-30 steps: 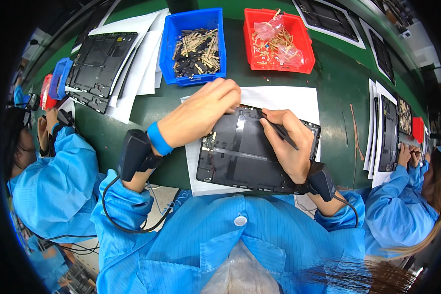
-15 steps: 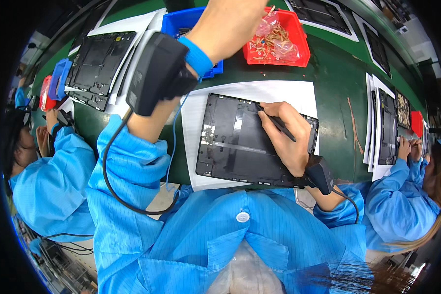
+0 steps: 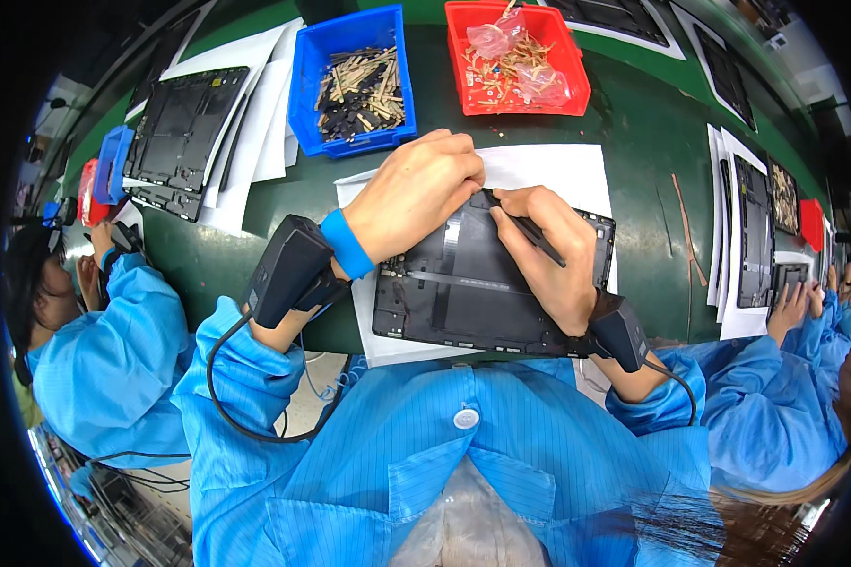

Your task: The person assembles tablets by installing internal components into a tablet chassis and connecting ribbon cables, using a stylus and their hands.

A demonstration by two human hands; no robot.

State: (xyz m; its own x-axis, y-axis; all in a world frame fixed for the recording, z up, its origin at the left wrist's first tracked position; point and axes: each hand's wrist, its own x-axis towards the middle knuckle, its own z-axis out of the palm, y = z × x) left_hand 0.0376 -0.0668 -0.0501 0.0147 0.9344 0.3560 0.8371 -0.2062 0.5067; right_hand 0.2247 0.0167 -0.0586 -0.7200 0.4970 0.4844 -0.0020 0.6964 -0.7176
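Observation:
A black tablet housing (image 3: 444, 307) lies on white paper (image 3: 548, 165) in front of me. My right hand (image 3: 565, 283) is closed on a slim black pen-like tool (image 3: 547, 249), its rear end sticking out toward my palm. That hand rests over the right half of the housing, fingertips near its far edge. My left hand (image 3: 416, 197) reaches over the far left corner, fingers pinched together at the far edge just beside the right fingertips. What the left fingers hold, if anything, is hidden. A blue band (image 3: 347, 243) circles my left wrist.
A blue bin (image 3: 352, 146) with tan strips and small black pieces stands beyond my left hand. Right of it is a red bin (image 3: 529, 106) with strips and clear plastic. More housings on paper (image 3: 184, 132) lie left. People in blue work at both sides.
My left hand has come back from over the red bin to the far edge of the housing, uncovering both bins. The right hand stays nearly in place, still gripping the tool.

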